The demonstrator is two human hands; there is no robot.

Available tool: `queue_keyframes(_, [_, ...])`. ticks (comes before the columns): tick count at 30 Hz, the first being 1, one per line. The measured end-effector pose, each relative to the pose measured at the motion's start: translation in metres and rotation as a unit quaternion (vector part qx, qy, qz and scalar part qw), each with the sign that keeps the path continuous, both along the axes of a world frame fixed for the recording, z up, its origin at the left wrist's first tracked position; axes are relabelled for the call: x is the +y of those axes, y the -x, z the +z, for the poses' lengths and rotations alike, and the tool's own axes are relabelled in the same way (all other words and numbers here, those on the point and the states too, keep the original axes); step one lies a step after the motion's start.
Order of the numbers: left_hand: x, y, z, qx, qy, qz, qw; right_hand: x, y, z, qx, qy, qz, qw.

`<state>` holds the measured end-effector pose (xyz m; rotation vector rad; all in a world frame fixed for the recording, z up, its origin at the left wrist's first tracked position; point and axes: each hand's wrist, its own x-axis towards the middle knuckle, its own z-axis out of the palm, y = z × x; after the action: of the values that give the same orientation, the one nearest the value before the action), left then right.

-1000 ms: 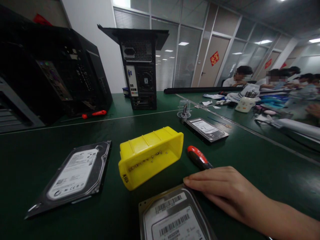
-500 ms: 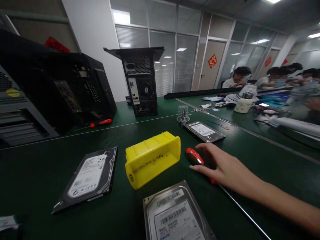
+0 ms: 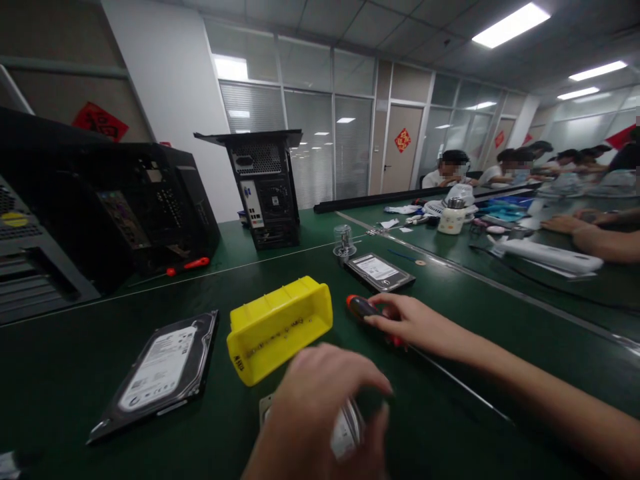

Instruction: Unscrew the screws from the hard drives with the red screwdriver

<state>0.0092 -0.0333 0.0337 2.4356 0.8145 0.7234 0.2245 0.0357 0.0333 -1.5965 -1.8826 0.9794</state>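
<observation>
My right hand point(image 3: 403, 320) has its thumb and fingers round the red and black handle of a long screwdriver point(image 3: 361, 307), whose metal shaft lies toward the lower right over the green table. Nearer the camera, my left hand point(image 3: 320, 407) hovers above a hard drive point(image 3: 345, 433) and covers most of it. Its thumb and fingers are apart, a little blurred, with nothing seen between them. Just beyond it, a yellow bin point(image 3: 277, 300) lies on its side with several small screws inside. A second hard drive point(image 3: 160, 367) lies to the left, a third point(image 3: 379, 272) past the screwdriver.
Open black computer cases point(image 3: 165, 207) stand at the left, and another case point(image 3: 265, 193) at the back. A red-handled screwdriver point(image 3: 188, 267) lies by them. A clear plastic cup point(image 3: 344, 240) holds metal pieces. Other people point(image 3: 453, 170) sit at the right, beyond a white power strip point(image 3: 550, 257).
My left hand has come into view over the near hard drive. The fingers of my right hand have closed on the screwdriver handle. The camera view has turned up and to the right.
</observation>
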Motion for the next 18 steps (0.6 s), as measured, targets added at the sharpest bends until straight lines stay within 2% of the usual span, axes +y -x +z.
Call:
queue_keyframes(1, [0.016, 0.004, 0.001, -0.001, 0.037, 0.093, 0.995, 0.002, -0.002, 0.002, 0.047, 0.002, -0.004, 0.999])
queue_keyframes(2, [0.03, 0.008, 0.0, -0.002, 0.076, 0.138, 0.988, 0.003, -0.004, 0.005, 0.095, 0.0, -0.01, 0.995])
queue_keyframes(4, [0.046, 0.014, -0.002, -0.002, 0.145, 0.166, 0.975, 0.005, -0.005, 0.011, 0.187, -0.015, -0.022, 0.982])
queue_keyframes(7, [0.051, 0.018, -0.007, 0.031, 0.205, 0.147, 0.967, 0.002, -0.003, 0.019, 0.303, -0.041, -0.022, 0.952])
queue_keyframes(11, [0.05, 0.018, -0.01, 0.041, 0.255, 0.115, 0.959, -0.006, 0.006, 0.021, 0.406, -0.082, -0.021, 0.91])
queue_keyframes(15, [0.057, 0.021, -0.012, 0.009, 0.321, 0.086, 0.943, -0.01, 0.023, 0.02, 0.46, -0.138, -0.016, 0.877])
queue_keyframes(18, [0.065, 0.025, -0.015, 0.01, 0.344, 0.067, 0.937, -0.01, 0.041, 0.027, 0.472, -0.171, 0.0, 0.865])
